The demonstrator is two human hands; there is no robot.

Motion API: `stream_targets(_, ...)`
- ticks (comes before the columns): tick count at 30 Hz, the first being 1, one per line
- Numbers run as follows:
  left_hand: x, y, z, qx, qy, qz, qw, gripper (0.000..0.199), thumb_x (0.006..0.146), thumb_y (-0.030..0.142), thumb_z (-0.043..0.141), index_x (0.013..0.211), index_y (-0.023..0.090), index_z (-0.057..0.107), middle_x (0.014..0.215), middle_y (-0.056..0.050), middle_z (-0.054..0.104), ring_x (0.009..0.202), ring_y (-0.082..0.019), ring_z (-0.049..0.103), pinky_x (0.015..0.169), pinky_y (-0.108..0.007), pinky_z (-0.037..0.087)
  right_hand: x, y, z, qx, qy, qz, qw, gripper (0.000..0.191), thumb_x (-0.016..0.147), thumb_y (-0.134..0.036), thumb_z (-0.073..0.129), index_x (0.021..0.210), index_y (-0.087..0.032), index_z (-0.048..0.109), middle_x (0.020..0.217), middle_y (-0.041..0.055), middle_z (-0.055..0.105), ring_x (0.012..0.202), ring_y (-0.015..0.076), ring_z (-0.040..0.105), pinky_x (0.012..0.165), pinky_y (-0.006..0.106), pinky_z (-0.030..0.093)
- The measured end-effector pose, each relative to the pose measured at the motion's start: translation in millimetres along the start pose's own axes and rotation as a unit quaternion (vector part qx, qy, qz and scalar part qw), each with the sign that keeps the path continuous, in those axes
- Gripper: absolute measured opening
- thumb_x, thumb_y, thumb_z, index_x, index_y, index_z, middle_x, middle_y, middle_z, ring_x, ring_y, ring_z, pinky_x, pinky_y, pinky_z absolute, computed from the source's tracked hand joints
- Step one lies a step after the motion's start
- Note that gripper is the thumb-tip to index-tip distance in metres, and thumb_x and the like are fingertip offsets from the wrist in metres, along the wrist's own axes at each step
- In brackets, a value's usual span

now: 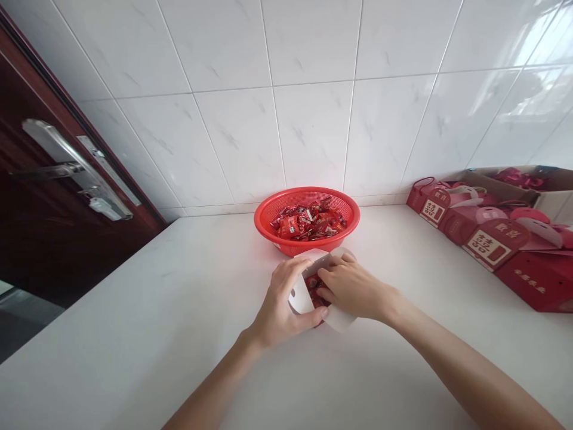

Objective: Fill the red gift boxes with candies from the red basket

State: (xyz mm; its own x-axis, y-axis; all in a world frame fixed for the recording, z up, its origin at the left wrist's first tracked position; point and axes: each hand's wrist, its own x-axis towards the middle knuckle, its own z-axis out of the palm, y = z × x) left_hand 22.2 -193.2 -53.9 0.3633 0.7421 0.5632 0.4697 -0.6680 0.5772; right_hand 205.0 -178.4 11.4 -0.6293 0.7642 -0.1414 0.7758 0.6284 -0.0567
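Observation:
An opened gift box point(301, 294) with white inner flaps stands on the white table, in front of a red basket. Red wrapped sweets point(314, 286) show inside it. My left hand point(284, 304) is wrapped round the box's left side, thumb at the near edge and fingers at the far left edge. My right hand point(351, 286) reaches over the right flap with its fingertips inside the box at the sweets; whether they pinch one is hidden. The red basket point(351, 222) holds many more red wrapped sweets.
Several red and pink gift boxes point(487, 243) stand at the right, beside an open cardboard box point(559, 202) with dark pink ribbons. A tiled wall point(313, 137) runs behind the table point(201, 334). At the left is a dark red door point(40, 227).

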Motion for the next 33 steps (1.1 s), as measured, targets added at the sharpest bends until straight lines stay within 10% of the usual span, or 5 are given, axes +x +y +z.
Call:
stream_targets(9,1,0,-0.4,0.006,-0.017,0.027,0.999,0.064,0.079,0.031,0.076,0.135,0.028,0.047,0.134,-0.01,0.056,0.124,-0.03,0.053,0.106,-0.048,0.044,8,6,1,0.042,-0.083,-0.017,0.996,0.031,0.095,-0.026,0.04,0.082,-0.017,0.066,0.086,0.0083,0.071,0.089,0.0232,0.066,0.096,0.04,0.034)
stream_targets(14,1,2,-0.4,-0.016,-0.03,0.034,0.999,0.064,0.077,0.031,0.078,0.134,0.029,0.048,0.133,-0.009,0.055,0.123,-0.029,0.053,0.107,-0.049,0.043,13,14,7,0.124,-0.079,0.014,0.989,0.025,0.074,-0.02,0.063,0.099,-0.016,0.061,0.102,0.0102,0.071,0.094,0.0269,0.066,0.07,0.03,0.042)
stream_targets(29,1,9,-3.7,0.012,-0.047,0.042,0.998,0.057,0.08,0.029,0.074,0.132,0.027,0.05,0.132,-0.009,0.054,0.121,-0.028,0.051,0.107,-0.049,0.042,-2,36,-10,0.424,0.04,0.001,0.905,0.027,0.073,0.001,0.049,0.086,-0.016,0.066,0.084,0.0009,0.07,0.073,0.0126,0.063,0.065,0.022,0.047)
stream_targets(33,1,8,-3.1,0.022,-0.042,0.049,0.998,0.058,0.08,0.029,0.074,0.132,0.027,0.049,0.131,-0.01,0.054,0.121,-0.028,0.052,0.105,-0.048,0.043,-4,42,-11,0.355,0.073,-0.005,0.932,0.035,0.071,0.004,0.043,0.087,-0.017,0.066,0.079,0.0002,0.069,0.066,0.0111,0.06,0.06,0.021,0.044)
